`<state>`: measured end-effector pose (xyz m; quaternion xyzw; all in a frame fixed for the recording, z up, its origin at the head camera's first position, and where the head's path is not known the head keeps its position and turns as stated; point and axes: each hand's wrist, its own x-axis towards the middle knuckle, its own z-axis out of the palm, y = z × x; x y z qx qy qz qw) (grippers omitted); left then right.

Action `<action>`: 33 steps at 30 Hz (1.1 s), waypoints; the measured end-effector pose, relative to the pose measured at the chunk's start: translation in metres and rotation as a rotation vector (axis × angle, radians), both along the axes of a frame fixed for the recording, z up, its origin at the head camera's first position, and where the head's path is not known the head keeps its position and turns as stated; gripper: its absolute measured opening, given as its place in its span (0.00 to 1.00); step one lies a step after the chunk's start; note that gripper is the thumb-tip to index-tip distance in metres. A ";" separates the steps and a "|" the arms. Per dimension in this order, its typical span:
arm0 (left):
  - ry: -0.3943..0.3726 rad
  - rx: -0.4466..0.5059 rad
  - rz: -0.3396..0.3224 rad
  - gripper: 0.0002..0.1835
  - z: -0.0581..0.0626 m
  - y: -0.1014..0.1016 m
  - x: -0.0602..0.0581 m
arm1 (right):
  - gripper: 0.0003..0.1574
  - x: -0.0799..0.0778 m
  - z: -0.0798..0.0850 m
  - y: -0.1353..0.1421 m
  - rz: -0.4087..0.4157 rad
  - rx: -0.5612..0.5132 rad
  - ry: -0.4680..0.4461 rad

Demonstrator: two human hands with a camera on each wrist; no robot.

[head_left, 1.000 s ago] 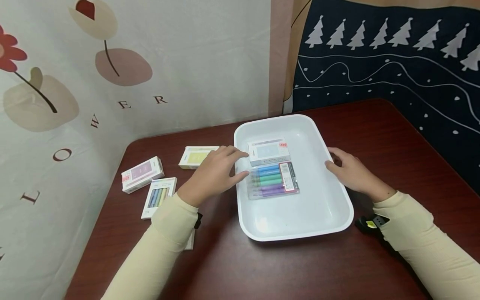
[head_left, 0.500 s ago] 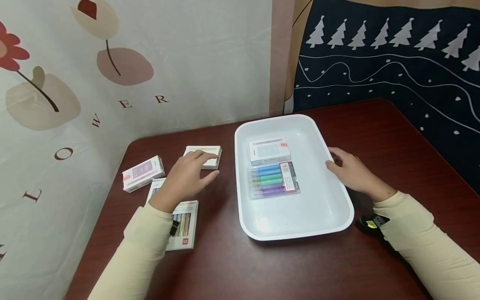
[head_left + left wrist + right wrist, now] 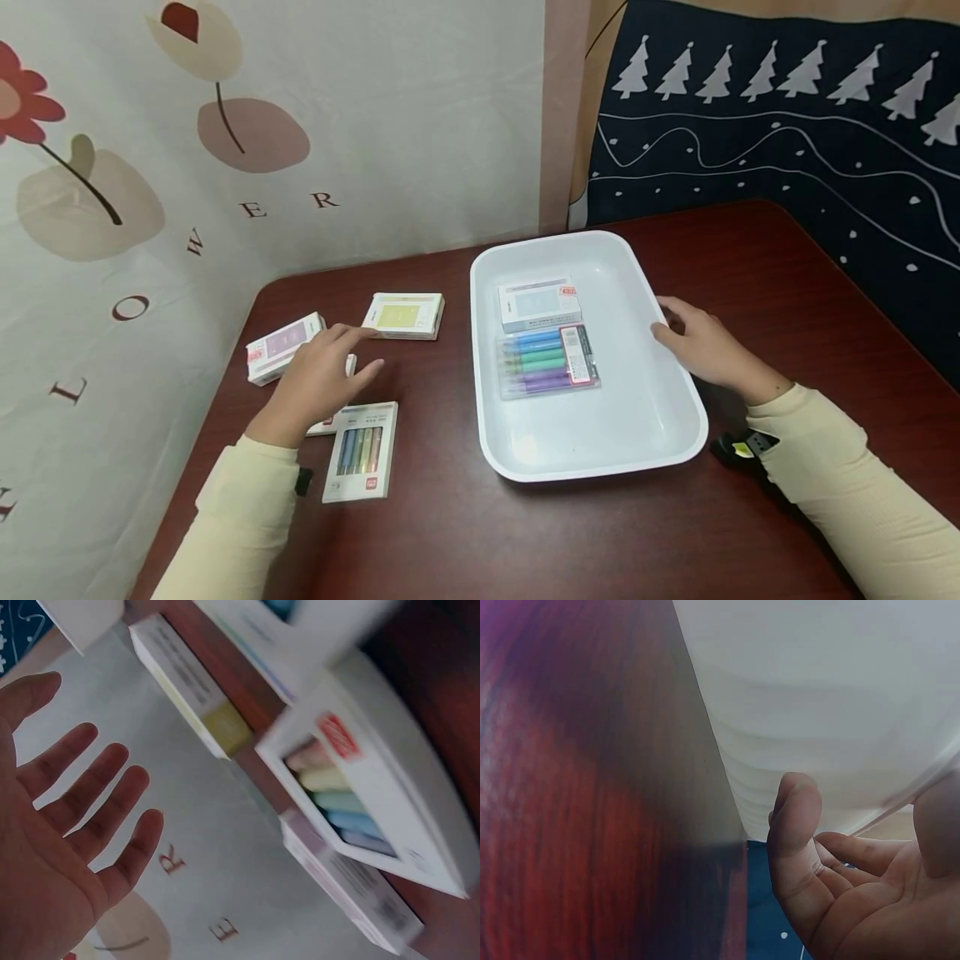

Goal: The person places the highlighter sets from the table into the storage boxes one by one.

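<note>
My left hand [image 3: 318, 383] hovers with relaxed, spread fingers and nothing in it, partly covering a flat white box [image 3: 322, 427] and a purple-labelled box [image 3: 281, 346]. Just below it lies another flat white box [image 3: 361, 450], whose window shows pastel-coloured sticks. A yellow-labelled box [image 3: 402, 316] lies beyond the fingertips. On the right, my right hand [image 3: 705, 346] holds the long side of a white plastic tray [image 3: 592, 442], its thumb at the rim. Inside the tray are a pale-blue-labelled box [image 3: 538, 304] and a clear pack of blue, green and purple pens [image 3: 545, 361].
A dark red-brown wooden table [image 3: 465, 533] bears everything. Behind it hang a pale flower-print cloth [image 3: 420, 125] and a dark cloth with white trees [image 3: 750, 150]. A black device [image 3: 738, 446] is at the right wrist.
My left hand has drawn back from the tray's left rim toward the left, over the boxes. This uncovers the yellow-labelled box and the nearest flat box. The right hand and tray stay in place.
</note>
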<state>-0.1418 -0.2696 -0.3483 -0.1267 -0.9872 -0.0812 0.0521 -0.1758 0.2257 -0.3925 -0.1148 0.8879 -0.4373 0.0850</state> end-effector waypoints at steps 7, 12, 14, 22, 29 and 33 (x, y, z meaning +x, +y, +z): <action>-0.044 0.002 0.085 0.29 -0.007 -0.029 0.008 | 0.32 0.000 -0.001 0.000 -0.002 0.003 -0.002; -0.103 -0.028 0.168 0.33 -0.013 -0.045 0.012 | 0.33 0.000 0.001 -0.001 0.002 -0.001 -0.002; -0.132 -0.046 0.199 0.35 -0.016 -0.049 0.013 | 0.33 0.000 0.000 -0.001 0.004 -0.002 -0.003; -0.190 -0.049 0.226 0.41 -0.025 -0.062 0.012 | 0.33 0.000 -0.002 0.001 -0.001 0.016 0.009; -0.261 -0.059 0.272 0.46 -0.029 -0.067 0.012 | 0.33 0.000 -0.001 0.000 0.005 0.011 0.007; -0.275 -0.067 0.295 0.47 -0.032 -0.068 0.013 | 0.33 0.000 -0.001 0.000 0.004 0.009 0.006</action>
